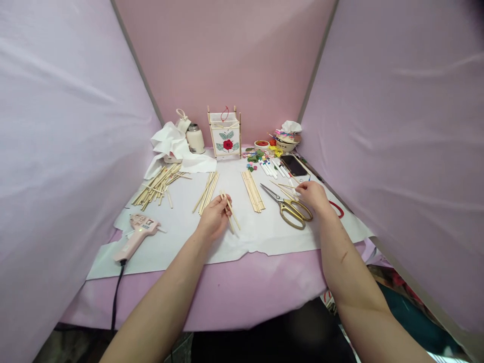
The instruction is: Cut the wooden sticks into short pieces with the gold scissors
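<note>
**L hand** is clamped on a few **sticks**, thumb and fingers closed, ends poking out toward the R hand. It's a tight pinch, prob to keep them lined up. Over on the R, **R hand** has **thin sticks** pinched at the fingertips, the fine ends pointing back toward the L hand. Right under that hand sit gold-handled **scissors**, blades aimed away from the body, likely left there for a quick grab.

Just ahead of L hand, a **bundle** of sticks lies neatly; a **2nd bundle** sits btwn the hands, and a loose **pile** is further out past L hand, so seemingly sorted stock. Left of L hand, a pink **glue gun** lies on its side, small green light on, **cord** running off the edge: looks ready for use. White **paper** under it all, prob protecting the pink **cloth**. Well ahead of both hands stands a stick-framed **lantern** w/ a red flower panel. **Markers** and a **phone** sit ahead of R hand, in easy reach.
</note>
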`<state>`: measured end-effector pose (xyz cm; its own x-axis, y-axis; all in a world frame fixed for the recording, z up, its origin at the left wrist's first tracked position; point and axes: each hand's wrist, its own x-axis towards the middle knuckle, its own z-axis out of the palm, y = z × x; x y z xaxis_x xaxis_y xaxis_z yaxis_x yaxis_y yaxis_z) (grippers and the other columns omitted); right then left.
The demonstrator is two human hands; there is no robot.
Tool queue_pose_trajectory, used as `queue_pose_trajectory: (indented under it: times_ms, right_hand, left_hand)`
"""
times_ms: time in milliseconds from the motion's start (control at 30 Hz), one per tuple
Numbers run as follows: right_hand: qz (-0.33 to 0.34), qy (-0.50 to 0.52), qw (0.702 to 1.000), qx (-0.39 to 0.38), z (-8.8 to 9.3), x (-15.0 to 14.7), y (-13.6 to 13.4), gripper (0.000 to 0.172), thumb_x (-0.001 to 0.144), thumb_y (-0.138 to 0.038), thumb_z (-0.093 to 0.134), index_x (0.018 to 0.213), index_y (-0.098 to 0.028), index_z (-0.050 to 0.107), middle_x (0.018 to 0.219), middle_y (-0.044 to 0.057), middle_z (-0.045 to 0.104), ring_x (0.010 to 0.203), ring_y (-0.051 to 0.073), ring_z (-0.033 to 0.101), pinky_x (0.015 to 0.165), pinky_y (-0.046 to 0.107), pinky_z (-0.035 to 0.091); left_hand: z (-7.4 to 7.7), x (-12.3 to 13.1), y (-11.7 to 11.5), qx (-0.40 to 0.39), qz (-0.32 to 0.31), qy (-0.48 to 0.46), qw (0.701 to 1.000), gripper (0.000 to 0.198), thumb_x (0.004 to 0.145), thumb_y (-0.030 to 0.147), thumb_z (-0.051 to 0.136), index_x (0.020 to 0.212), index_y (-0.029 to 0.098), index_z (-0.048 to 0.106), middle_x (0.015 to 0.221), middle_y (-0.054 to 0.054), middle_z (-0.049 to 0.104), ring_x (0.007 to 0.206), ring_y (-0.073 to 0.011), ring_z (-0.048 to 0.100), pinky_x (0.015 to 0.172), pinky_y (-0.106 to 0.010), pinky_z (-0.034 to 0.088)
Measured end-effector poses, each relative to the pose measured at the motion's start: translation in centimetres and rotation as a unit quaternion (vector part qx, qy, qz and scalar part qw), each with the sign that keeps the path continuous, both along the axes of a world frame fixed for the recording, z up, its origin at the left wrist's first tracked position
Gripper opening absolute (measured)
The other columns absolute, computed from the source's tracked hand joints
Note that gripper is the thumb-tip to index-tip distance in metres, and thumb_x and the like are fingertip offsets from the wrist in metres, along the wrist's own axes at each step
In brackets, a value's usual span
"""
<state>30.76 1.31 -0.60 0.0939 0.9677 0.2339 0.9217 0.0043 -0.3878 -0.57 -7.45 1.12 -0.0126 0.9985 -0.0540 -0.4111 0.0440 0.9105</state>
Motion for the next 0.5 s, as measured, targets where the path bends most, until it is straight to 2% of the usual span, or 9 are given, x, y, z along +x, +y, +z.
queue_pose_trajectory:
  times_ms: [200, 367, 433, 500]
  right_hand:
    - [0.029, -0.035, 0.998, -0.032, -0.8, -1.5, 0.2, 0.014, 0.073, -0.024, 0.061, 0.071, -0.015, 0.071, 0.073, 0.009, 0.068, 0.071, 0.018, 0.058, 0.065, 0.026, 0.038]
    - [0.008, -0.047, 0.999, -0.011, -0.2, -1.9, -0.2, 0.016, 0.075, -0.02, 0.055, 0.074, -0.014, 0.069, 0.079, 0.011, 0.067, 0.073, 0.02, 0.058, 0.067, 0.028, 0.039]
    - [0.008, -0.007, 1.0, 0.019, 0.7, -2.7, -1.1, 0.016, 0.078, -0.024, 0.054, 0.077, -0.015, 0.067, 0.081, 0.01, 0.067, 0.073, 0.019, 0.058, 0.068, 0.028, 0.04]
    - [0.042, 0.091, 0.993, 0.058, 1.6, -4.2, -2.5, 0.017, 0.08, -0.029, 0.054, 0.078, -0.016, 0.065, 0.077, 0.006, 0.066, 0.07, 0.017, 0.057, 0.066, 0.027, 0.04]
  left_hand:
    - [0.2, 0.0, -0.3, -0.027, -0.018, 0.021, 0.999, 0.01, 0.083, 0.026, 0.052, 0.083, 0.016, 0.05, 0.076, -0.003, 0.053, 0.064, -0.0084, 0.049, 0.06, -0.022, 0.044]
    - [0.2, -0.1, -0.7, -0.035, -0.029, -0.016, 0.999, 0.01, 0.086, 0.028, 0.049, 0.085, 0.019, 0.046, 0.088, -0.003, 0.058, 0.08, -0.0115, 0.057, 0.08, -0.035, 0.05]
    - [0.1, -0.1, -0.7, -0.009, -0.024, 0.005, 1.0, 0.012, 0.087, 0.031, 0.048, 0.086, 0.02, 0.045, 0.084, -0.001, 0.057, 0.077, -0.0103, 0.057, 0.081, -0.036, 0.05]
    - [0.0, 0.0, -0.7, 0.034, -0.014, 0.047, 0.998, 0.012, 0.088, 0.032, 0.047, 0.089, 0.02, 0.046, 0.074, 0.002, 0.051, 0.068, -0.0075, 0.052, 0.078, -0.031, 0.05]
